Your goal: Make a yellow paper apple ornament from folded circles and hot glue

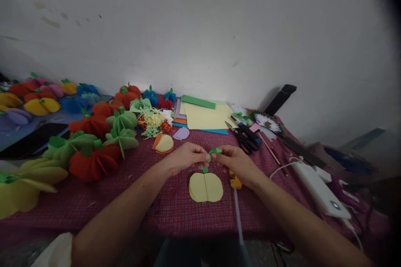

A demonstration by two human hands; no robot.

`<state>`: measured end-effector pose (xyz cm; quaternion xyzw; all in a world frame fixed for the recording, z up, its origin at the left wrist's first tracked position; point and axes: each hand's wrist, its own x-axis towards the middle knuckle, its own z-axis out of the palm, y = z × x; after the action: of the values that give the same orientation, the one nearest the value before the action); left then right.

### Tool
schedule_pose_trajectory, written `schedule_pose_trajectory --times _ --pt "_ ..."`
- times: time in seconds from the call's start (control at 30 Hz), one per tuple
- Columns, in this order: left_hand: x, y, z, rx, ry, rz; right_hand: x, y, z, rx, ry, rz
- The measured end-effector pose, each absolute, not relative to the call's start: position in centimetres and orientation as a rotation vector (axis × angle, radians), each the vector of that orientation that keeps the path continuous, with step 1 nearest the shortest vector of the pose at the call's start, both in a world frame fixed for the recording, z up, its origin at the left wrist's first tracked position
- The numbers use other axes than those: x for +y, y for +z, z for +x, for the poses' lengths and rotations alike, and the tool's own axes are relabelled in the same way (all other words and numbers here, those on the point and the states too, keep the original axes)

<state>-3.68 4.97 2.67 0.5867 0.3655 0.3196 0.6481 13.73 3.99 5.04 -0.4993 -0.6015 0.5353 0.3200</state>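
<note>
My left hand and my right hand meet over the red checked cloth, both pinching a small curled green paper strip between their fingertips. Just below the hands lies a flat yellow paper pumpkin shape with a centre fold and a small green stem piece at its top. A yellow scrap lies under my right wrist.
Many folded paper pumpkins in red, green, yellow and blue fill the table's left side. Coloured paper sheets, black scissors, a paper flower, a thin stick and a white device with cable lie right. The white wall is behind.
</note>
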Motion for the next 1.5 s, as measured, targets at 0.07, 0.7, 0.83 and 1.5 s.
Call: schedule_pose_trajectory --times 0.07,0.7,0.83,1.5 --pt "4.8 2.8 -3.6 0.823 0.721 1.340 4.1 4.9 13.5 -1.613 1.379 -1.330" --pt "-1.3 2.3 -5.4 1.247 0.344 2.613 6.3 2.7 14.3 -1.930 1.624 -1.325" --pt "-2.1 1.5 -5.1 1.281 0.179 2.719 6.6 2.5 13.9 -2.041 1.524 -1.389" --pt "-2.0 0.6 -4.9 1.305 0.159 2.727 7.3 2.3 13.2 -2.362 1.313 -1.487"
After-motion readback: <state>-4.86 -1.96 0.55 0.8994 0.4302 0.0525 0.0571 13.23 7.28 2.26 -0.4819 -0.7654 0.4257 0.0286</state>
